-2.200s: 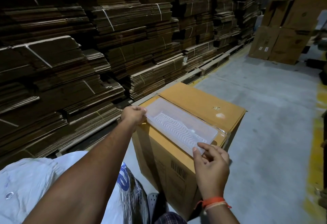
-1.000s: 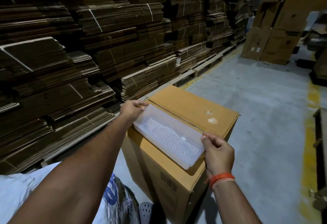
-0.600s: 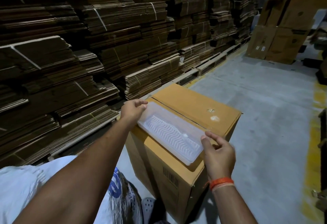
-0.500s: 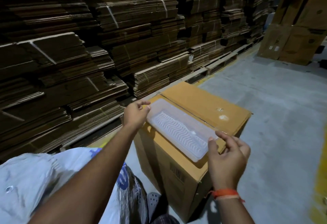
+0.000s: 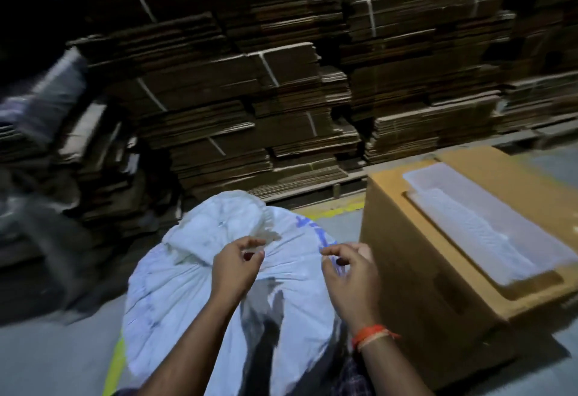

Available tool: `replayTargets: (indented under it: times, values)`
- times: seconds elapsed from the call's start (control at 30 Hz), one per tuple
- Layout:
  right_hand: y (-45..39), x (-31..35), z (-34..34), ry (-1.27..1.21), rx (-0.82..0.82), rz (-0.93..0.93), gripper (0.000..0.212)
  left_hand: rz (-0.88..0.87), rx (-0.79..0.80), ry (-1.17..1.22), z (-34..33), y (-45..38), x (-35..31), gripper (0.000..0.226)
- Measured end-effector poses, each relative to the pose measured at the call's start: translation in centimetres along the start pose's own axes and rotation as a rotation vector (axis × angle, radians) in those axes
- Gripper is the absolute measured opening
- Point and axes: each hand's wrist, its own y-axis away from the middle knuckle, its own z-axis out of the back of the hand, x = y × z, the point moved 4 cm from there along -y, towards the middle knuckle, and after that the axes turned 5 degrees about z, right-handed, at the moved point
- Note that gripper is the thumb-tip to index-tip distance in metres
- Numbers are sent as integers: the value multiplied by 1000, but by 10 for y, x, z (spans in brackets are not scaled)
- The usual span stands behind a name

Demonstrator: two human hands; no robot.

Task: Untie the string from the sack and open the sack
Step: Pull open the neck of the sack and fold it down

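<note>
Head view: I see the white sack (image 5: 200, 273) on the floor (image 5: 47, 361), its gathered neck between my hands, just left of a cardboard box (image 5: 416, 273) that carries a clear plastic tray (image 5: 481, 226). My left hand (image 5: 235, 265) has its fingers curled at the neck, my right hand (image 5: 350, 273) likewise just beside it; blur hides whether either grips anything, and I cannot make out the string. Flattened cartons (image 5: 250, 89) are stacked behind.

White sack (image 5: 200, 276), blue print; brown box (image 5: 416, 286)

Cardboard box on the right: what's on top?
A clear plastic tray lies flat on the cardboard box, nothing else visible. The box's far right runs out of frame; its contents are hidden.
</note>
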Motion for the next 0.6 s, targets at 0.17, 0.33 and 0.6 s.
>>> replayTargets:
  times: [0.17, 0.33, 0.6]
  values:
    - [24, 16, -67, -38, 184, -25, 25, 60, -74, 53, 55, 7, 52, 14]
    - [29, 16, -117, -87, 293, -133, 20, 121, -110, 117, 81, -2, 88, 14]
    - [-2, 6, -177, -261, 327, -340, 17, 201, -207, 245, 94, -49, 107, 26]
